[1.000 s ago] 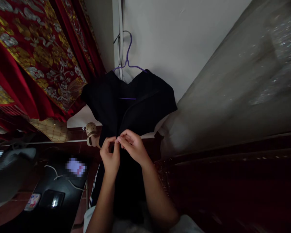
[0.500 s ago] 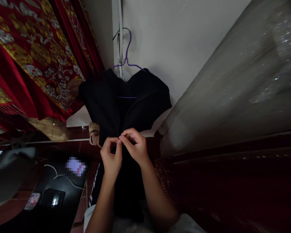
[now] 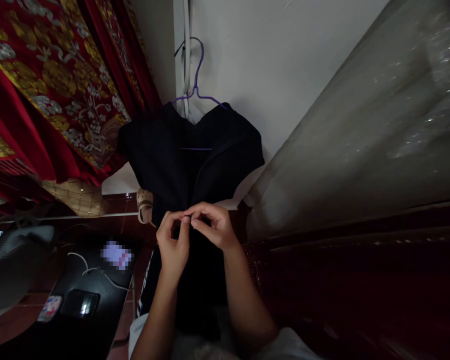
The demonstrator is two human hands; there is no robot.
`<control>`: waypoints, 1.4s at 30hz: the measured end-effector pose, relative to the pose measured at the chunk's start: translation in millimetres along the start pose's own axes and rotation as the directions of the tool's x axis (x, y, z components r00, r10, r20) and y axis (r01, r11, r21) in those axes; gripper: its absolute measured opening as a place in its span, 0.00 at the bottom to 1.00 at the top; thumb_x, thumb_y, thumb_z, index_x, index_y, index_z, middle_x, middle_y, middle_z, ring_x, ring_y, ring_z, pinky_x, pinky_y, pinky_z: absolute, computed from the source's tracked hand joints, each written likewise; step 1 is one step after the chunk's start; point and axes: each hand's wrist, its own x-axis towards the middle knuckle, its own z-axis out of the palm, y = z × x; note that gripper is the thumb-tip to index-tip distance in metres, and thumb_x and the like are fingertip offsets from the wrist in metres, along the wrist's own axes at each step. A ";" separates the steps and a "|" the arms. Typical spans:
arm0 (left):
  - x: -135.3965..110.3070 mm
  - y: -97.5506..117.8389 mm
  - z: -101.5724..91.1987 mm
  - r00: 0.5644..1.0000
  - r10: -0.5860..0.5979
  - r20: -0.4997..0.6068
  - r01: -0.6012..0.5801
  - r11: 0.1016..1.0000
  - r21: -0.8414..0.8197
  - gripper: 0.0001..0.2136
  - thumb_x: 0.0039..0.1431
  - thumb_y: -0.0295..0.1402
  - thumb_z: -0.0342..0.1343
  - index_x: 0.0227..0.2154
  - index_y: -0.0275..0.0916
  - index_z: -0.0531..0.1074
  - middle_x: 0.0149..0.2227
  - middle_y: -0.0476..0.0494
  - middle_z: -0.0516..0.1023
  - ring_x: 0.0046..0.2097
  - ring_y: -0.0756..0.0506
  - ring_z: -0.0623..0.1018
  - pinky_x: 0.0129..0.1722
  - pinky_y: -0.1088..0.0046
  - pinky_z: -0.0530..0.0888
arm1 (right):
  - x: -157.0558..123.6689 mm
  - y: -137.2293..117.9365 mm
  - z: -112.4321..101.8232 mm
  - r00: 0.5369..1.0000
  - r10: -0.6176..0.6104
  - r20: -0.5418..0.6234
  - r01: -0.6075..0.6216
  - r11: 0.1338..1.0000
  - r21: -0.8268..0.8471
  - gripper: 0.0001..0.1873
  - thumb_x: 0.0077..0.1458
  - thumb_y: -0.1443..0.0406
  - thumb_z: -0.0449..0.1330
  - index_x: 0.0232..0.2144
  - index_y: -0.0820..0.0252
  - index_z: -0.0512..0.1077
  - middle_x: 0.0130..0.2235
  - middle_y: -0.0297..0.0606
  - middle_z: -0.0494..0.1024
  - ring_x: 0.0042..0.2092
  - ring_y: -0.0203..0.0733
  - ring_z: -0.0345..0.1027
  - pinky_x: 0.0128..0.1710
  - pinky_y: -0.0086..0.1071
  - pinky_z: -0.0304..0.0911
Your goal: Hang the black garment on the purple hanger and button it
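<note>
Short-sleeved top (image 3: 232, 150): plain black. Clothes hanger (image 3: 196, 82): purple. Embroidered hanging cloth (image 3: 60, 75): red, gold and silver florals. Clog (image 3: 144, 196): beige, hole-dotted. Desk (image 3: 108, 306): black. Trousers (image 3: 150, 277): black, white side stripes. Wall (image 3: 255, 55): greyish white.

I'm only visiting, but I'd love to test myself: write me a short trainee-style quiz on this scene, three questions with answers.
1. True or false: the dark garment hangs on a purple hanger.
2. Which of these lies on the black surface?
a) a hammer
b) a lit screen
c) a bowl
3. Where are the left hand and the right hand?

Key:
1. True.
2. b.
3. Close together at the front of the garment, lower in the picture than the hanger; what they hold is too small to make out.
</note>
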 end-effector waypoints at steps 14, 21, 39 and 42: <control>1.9 -4.4 -0.6 0.990 0.019 0.143 -0.030 0.997 0.076 0.06 0.70 0.35 0.56 0.37 0.39 0.74 0.36 0.46 0.74 0.39 0.46 0.75 0.42 0.73 0.70 | 20.7 0.4 -5.2 0.964 0.001 -0.267 -0.001 1.000 0.000 0.05 0.56 0.61 0.69 0.32 0.56 0.83 0.28 0.35 0.81 0.26 0.35 0.72 0.27 0.30 0.68; 9.3 -20.8 14.1 0.974 0.054 0.219 -0.092 0.982 0.168 0.08 0.71 0.34 0.54 0.35 0.39 0.69 0.33 0.48 0.72 0.36 0.48 0.74 0.38 0.74 0.69 | 183.3 -53.3 -55.7 0.893 -0.377 -0.246 0.294 0.902 -0.318 0.10 0.57 0.56 0.71 0.32 0.53 0.78 0.21 0.27 0.67 0.24 0.33 0.60 0.27 0.30 0.63; 233.1 74.3 30.3 0.593 0.681 0.429 -0.788 0.601 0.135 0.16 0.70 0.50 0.56 0.39 0.41 0.77 0.34 0.46 0.78 0.35 0.48 0.77 0.38 0.67 0.74 | 189.3 -49.9 -66.5 0.898 -0.440 0.023 0.406 0.807 -0.429 0.08 0.62 0.59 0.65 0.39 0.56 0.80 0.28 0.30 0.74 0.37 0.38 0.74 0.40 0.34 0.73; 231.4 72.6 28.3 0.651 0.630 0.423 -0.729 0.675 0.116 0.16 0.71 0.49 0.54 0.38 0.40 0.74 0.30 0.49 0.77 0.29 0.49 0.77 0.32 0.70 0.73 | 184.9 -34.0 -63.5 0.868 -0.497 0.029 0.454 0.766 -0.456 0.10 0.65 0.58 0.62 0.40 0.55 0.81 0.36 0.33 0.81 0.43 0.41 0.78 0.47 0.39 0.75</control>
